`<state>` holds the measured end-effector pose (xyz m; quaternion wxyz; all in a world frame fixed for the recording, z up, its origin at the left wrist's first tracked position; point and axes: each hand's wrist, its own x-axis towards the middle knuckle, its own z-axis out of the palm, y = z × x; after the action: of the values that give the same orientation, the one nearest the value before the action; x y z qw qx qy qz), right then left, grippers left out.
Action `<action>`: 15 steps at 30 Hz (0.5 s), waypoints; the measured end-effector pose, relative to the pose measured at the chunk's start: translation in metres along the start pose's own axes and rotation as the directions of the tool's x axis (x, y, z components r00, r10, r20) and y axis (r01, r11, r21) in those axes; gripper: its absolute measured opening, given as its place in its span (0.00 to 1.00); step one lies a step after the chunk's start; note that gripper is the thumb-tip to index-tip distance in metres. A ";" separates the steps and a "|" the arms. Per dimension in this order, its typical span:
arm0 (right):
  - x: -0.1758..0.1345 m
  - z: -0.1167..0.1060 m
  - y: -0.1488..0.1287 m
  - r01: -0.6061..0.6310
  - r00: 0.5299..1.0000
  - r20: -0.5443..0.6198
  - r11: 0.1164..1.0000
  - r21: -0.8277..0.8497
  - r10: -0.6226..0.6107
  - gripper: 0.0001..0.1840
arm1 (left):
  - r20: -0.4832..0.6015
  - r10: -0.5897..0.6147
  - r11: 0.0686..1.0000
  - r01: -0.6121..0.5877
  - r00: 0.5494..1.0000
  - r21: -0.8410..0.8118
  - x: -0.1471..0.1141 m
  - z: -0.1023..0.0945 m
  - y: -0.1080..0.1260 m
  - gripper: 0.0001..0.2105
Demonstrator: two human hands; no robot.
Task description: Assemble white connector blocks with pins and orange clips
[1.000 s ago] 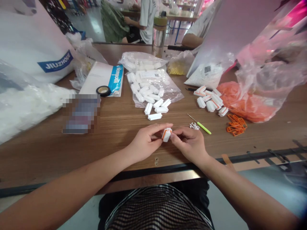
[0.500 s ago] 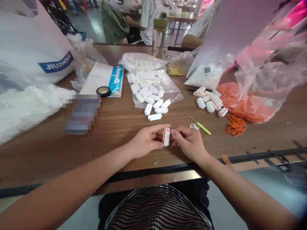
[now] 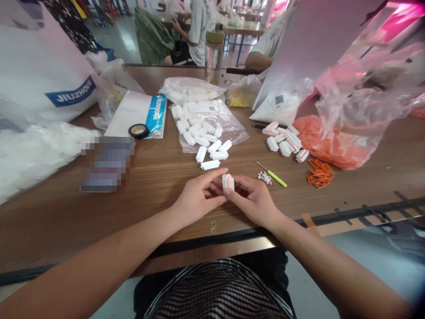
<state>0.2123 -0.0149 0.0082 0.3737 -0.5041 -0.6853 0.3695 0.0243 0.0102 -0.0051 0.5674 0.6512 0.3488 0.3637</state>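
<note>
Between my two hands, above the table's near edge, is a white plastic block with an orange band. My left hand grips it from the left, fingers behind and thumb in front. From the other side my right hand closes on it, its thumb on the lower front. Just beyond lie several plain white blocks, some spilling from a clear bag. To the right are small white pieces and a green-handled pick. Loose orange frames lie farther right.
White blocks with orange bands are heaped beside a bag of orange parts. Black tape rests on a booklet, near a blurred flat object. A bottle stands at the back; people sit beyond.
The block has turned in my hands, so a different face with the orange band shows. My right thumb has shifted to its lower front. The whole view has moved slightly.
</note>
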 end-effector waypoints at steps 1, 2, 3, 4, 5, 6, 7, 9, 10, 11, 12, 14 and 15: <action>0.000 -0.002 0.000 0.009 1.000 -0.026 1.000 -0.023 -0.009 0.13 | -0.002 0.003 1.000 -0.003 1.000 -0.005 0.001 -0.002 -0.002 0.28; 0.001 -0.007 0.001 0.012 0.998 -0.066 0.998 -0.061 -0.016 0.13 | -0.004 -0.004 1.000 0.004 1.000 0.010 0.002 -0.003 -0.003 0.27; 0.002 -0.014 0.000 0.010 0.993 -0.113 0.993 -0.117 -0.023 0.13 | -0.024 -0.005 0.999 0.006 1.000 0.032 0.002 -0.005 -0.005 0.27; 0.004 -0.023 0.000 0.005 0.986 -0.160 0.982 -0.189 -0.035 0.13 | -0.028 -0.011 0.998 0.013 1.000 0.054 0.003 -0.006 -0.006 0.26; 0.008 -0.035 -0.001 -0.008 0.978 -0.205 0.961 -0.276 -0.051 0.13 | -0.032 -0.010 0.997 0.013 0.999 0.073 0.003 -0.007 -0.007 0.25; 0.013 -0.049 0.000 -0.023 0.975 -0.212 0.927 -0.375 -0.062 0.12 | -0.034 -0.009 0.996 0.012 0.999 0.091 0.003 -0.007 -0.008 0.24; 0.019 -0.065 0.001 -0.038 0.969 -0.231 0.877 -0.479 -0.084 0.11 | -0.032 -0.005 0.994 0.008 0.999 0.105 0.003 -0.008 -0.008 0.23; 0.036 -0.101 0.007 -0.145 0.956 -0.285 0.733 -0.664 -0.070 0.14 | -0.028 0.007 0.992 -0.003 1.000 0.126 0.003 -0.008 -0.009 0.22; 0.045 -0.118 0.012 -0.216 0.946 -0.321 0.666 -0.714 -0.037 0.15 | -0.027 0.013 0.991 -0.009 1.000 0.134 0.003 -0.007 -0.009 0.21; 0.054 -0.135 0.018 -0.282 0.937 -0.349 0.633 -0.721 0.020 0.15 | -0.027 0.019 0.990 -0.015 0.999 0.141 0.003 -0.007 -0.009 0.21; 0.061 -0.150 0.025 -0.365 0.906 -0.416 0.628 -0.687 0.071 0.13 | -0.026 0.023 0.989 -0.019 0.999 0.149 0.003 -0.006 -0.010 0.21; 0.071 -0.173 0.037 -0.447 0.850 -0.523 0.612 -0.652 0.064 0.12 | -0.029 0.038 0.985 -0.032 0.999 0.170 0.002 -0.005 -0.010 0.20; 0.073 -0.181 0.042 -0.471 0.827 -0.560 0.608 -0.639 0.051 0.14 | -0.034 0.051 0.982 -0.044 0.998 0.186 0.002 -0.004 -0.009 0.20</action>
<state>0.3746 0.0882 0.0627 0.2289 -0.7864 -0.5726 -0.0374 0.0211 0.0148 -0.0139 0.4889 0.7022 0.3762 0.3556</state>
